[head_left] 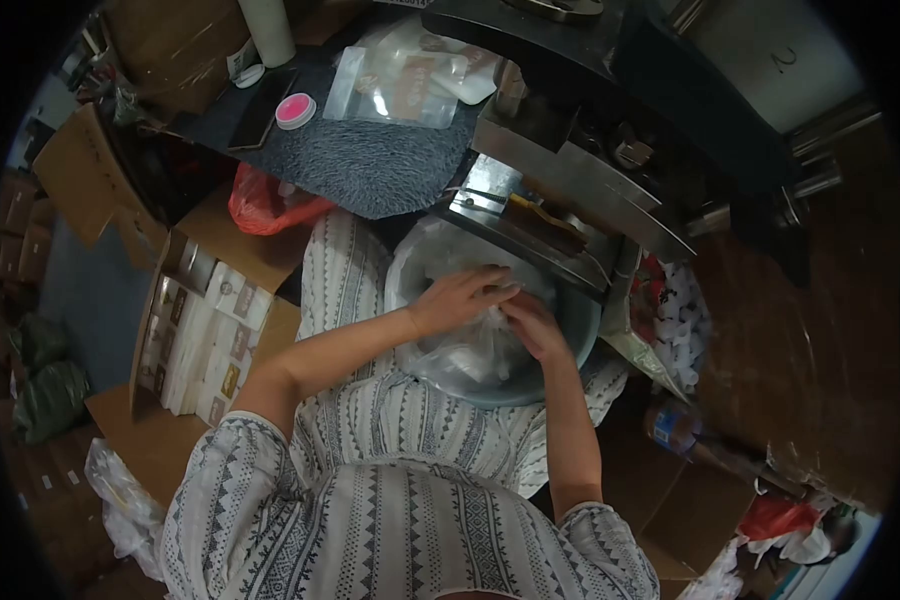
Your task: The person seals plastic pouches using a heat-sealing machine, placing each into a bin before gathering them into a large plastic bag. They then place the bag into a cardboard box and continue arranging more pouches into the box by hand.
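A round basin (582, 325) rests on my lap, lined or filled with clear plastic film that looks like a bag (465, 355). Over its middle my left hand (462, 298) reaches in from the left, fingers bent and pressed together at the gathered plastic. My right hand (533, 322) meets it from the right, its fingers closed around the same bunched plastic. The two hands touch or nearly touch at the fingertips. What lies inside the plastic is hard to make out.
Ahead stands a metal machine (570, 165) beside a dark textured mat (370, 165). Clear pouches (395, 85), a pink-topped round tin (296, 111) and a phone (260, 115) lie on the table. An open carton of packed small boxes (210, 335) sits left, near a red bag (270, 200).
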